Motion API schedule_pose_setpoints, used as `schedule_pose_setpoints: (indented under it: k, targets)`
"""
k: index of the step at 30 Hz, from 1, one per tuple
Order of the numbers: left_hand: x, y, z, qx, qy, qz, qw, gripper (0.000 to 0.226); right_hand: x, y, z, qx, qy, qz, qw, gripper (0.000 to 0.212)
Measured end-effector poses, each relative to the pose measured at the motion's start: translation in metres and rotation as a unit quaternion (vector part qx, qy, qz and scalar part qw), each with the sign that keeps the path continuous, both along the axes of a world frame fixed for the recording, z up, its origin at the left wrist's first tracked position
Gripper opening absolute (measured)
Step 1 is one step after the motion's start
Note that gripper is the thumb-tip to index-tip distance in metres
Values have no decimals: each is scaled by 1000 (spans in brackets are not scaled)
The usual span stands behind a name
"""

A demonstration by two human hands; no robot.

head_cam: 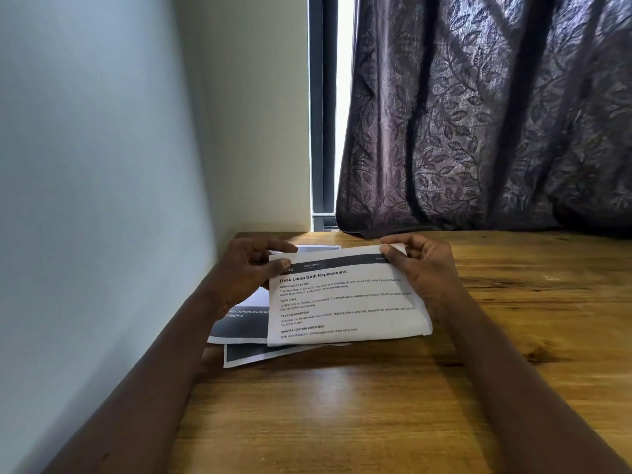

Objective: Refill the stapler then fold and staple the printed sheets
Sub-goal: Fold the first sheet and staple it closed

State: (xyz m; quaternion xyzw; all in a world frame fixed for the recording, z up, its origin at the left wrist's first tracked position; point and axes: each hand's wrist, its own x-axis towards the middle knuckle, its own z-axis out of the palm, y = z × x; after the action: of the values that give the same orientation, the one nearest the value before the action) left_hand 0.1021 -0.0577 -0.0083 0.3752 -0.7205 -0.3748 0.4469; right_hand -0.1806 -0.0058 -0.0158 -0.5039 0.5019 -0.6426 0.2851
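A folded printed sheet (345, 302) headed "Desk Lamp Bulb Replacement" is held above the wooden desk (342, 405), its fold at the near edge. My left hand (249, 271) pinches its top left corner between thumb and fingers. My right hand (420, 268) pinches its top right corner. Two other printed sheets (239, 333) with dark header bands lie on the desk beneath it, partly hidden. No stapler shows in the head view.
A pale wall (102, 165) runs along the desk's left edge. A dark leaf-patterned curtain (478, 114) hangs at the back right, its hem touching the desk. A narrow window strip (328, 114) lies between wall and curtain.
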Motion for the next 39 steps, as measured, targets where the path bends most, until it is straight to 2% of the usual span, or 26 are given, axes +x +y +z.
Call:
schedule_pose_setpoints:
  k: [5,8,13,16,18,20,22,24,27,29,36,37,39]
  targets:
    - [3,-4,-2,6,-12,-1,1000,17,-2,-1,-3,18,75,-24,997,6]
    - [4,-5,-5,8,-39,3,999,16,-2,0,-7,8,187,-84,979,2]
    - [0,-5,-8,30,-91,-10,995,15,-2,15,-20,10,409,-175,895,4]
    - [-5,-6,-13,10,-195,6,981,14,2,24,-27,37,533,-185,825,11]
    - [-8,-6,-16,-27,-263,28,964,15,8,30,-28,40,587,-172,790,17]
    - [-7,-4,-17,-42,-286,46,956,16,15,34,-28,49,631,-161,758,24]
    - [-4,0,-17,-43,-297,54,952,17,18,37,-28,51,653,-158,739,27]
    - [-3,4,-18,-36,-309,57,949,18,17,38,-29,53,646,-157,745,24]
    - [-3,10,-18,-30,-316,64,946,17,14,39,-32,68,587,-144,793,26]
    - [-1,12,-17,-28,-314,61,947,17,12,39,-34,81,570,-131,807,28]
    - [-5,22,-8,-19,-354,63,933,19,14,38,-34,95,586,-130,795,25]
    - [-8,24,-3,-13,-383,72,921,21,16,38,-34,92,594,-130,789,24]
    - [-18,28,12,-17,-481,95,871,37,19,39,-32,85,618,-138,769,22]
